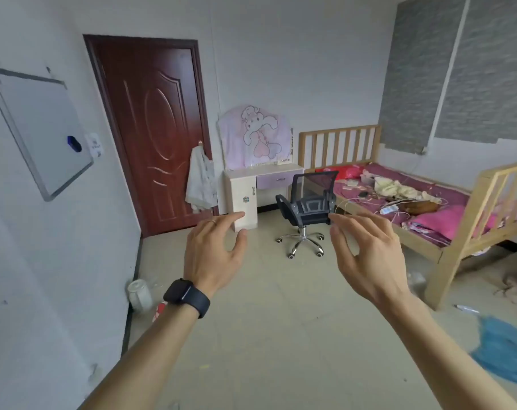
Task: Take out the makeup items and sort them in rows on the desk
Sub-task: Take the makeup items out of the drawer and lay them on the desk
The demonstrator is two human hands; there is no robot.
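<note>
White counter well apart, black chair before it, likely to block reaching; left hand and right hand empty, fingers loosely spread.

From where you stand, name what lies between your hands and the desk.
Head view: bare floor, then the black office chair before the desk.

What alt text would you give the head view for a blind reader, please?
The left hand, wearing a dark watch, and the right hand reach forward empty, fingers relaxed, in a bedroom. Ahead stands a white and lilac desk with a black office chair, between a dark red door and a cluttered wooden bed.
</note>
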